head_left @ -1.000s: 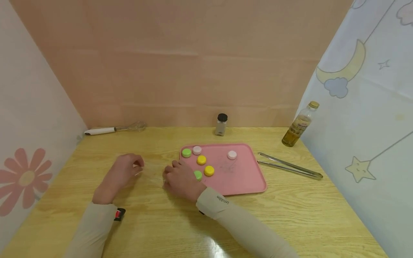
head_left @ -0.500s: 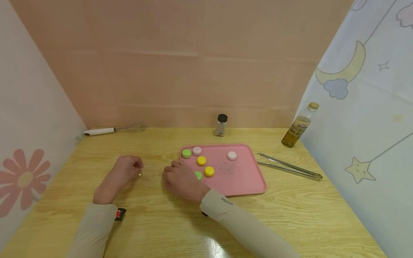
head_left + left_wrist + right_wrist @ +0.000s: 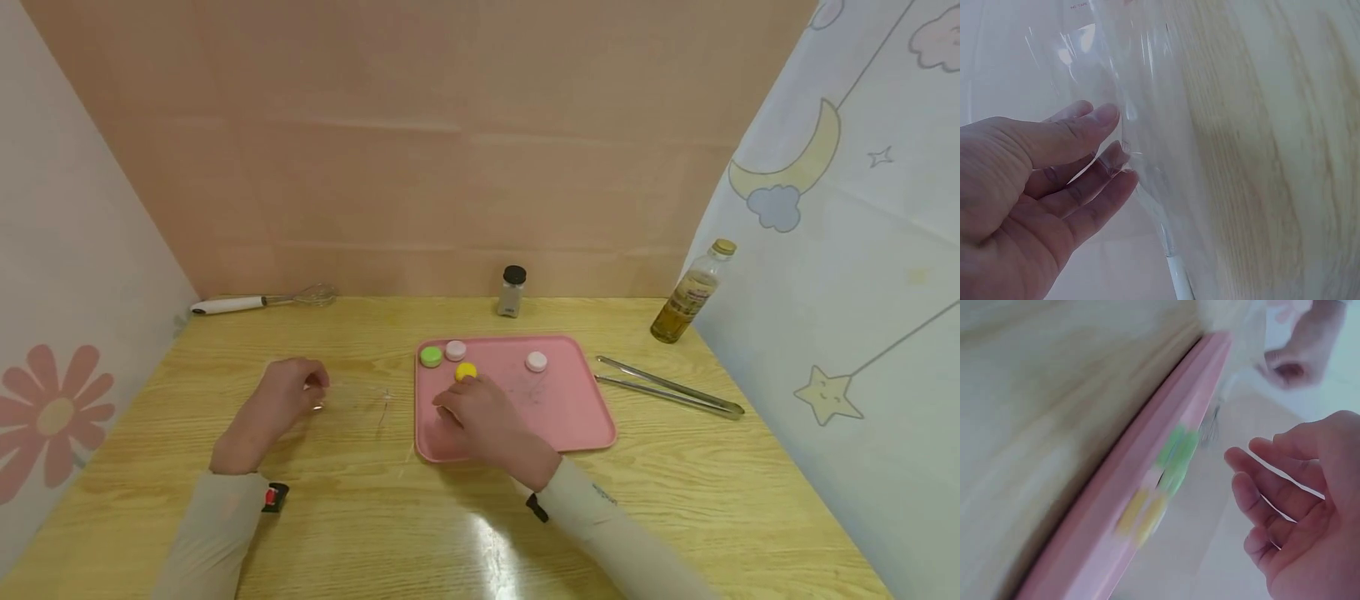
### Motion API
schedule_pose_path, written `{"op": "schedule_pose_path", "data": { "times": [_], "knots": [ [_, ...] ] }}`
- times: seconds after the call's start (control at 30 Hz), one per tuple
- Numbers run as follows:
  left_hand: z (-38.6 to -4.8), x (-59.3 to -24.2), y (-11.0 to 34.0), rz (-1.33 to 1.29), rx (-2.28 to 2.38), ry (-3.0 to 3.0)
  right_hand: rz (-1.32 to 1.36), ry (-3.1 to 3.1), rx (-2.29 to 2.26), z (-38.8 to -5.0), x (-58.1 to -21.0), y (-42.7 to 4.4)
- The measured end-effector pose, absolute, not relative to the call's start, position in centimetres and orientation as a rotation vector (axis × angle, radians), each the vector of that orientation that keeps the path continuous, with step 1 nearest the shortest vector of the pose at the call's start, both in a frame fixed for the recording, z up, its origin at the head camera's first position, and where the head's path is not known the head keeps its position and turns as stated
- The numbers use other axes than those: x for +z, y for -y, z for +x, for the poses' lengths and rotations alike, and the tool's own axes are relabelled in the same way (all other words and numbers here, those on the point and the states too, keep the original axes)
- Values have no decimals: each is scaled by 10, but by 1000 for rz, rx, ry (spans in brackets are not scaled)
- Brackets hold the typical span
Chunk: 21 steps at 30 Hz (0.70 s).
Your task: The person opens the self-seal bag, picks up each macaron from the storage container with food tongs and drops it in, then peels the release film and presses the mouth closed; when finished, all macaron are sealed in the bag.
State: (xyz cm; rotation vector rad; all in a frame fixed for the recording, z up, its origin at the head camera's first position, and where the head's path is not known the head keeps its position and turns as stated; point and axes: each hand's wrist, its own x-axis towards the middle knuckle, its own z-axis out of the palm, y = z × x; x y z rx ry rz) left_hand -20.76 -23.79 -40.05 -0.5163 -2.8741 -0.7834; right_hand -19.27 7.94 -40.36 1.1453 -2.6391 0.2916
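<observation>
My left hand (image 3: 281, 400) pinches the edge of a clear plastic bag (image 3: 1147, 81) between thumb and fingers. In the head view the bag is nearly invisible, stretching to the right just above the table. My right hand (image 3: 491, 425) hovers over the left part of the pink tray (image 3: 577, 425). Its fingers are loosely bent, and nothing lies between them in the right wrist view. On the tray sit a green macaron (image 3: 431, 357), a pink macaron (image 3: 456, 351), a yellow macaron (image 3: 466, 372) and another pink macaron (image 3: 536, 362). The right hand hides other macarons.
Metal tongs (image 3: 671, 387) lie right of the tray. An oil bottle (image 3: 686, 296) stands at the back right, and a black-capped jar (image 3: 512, 293) behind the tray. A whisk (image 3: 247, 303) lies along the back left, by the wall.
My right hand has left the bag's edge and moved right over the tray, covering a yellow and a green macaron. My left hand has stayed nearly in place with the bag.
</observation>
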Motion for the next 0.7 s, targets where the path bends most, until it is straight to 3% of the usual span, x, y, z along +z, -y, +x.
{"op": "schedule_pose_path", "data": {
  "times": [0.33, 0.7],
  "knots": [
    [-207, -399, 238, -504, -797, 2889, 975, 2606, 455, -173, -408, -177],
    [-209, -400, 239, -529, -787, 2889, 712, 2620, 479, -130, -418, -274]
  ]
}}
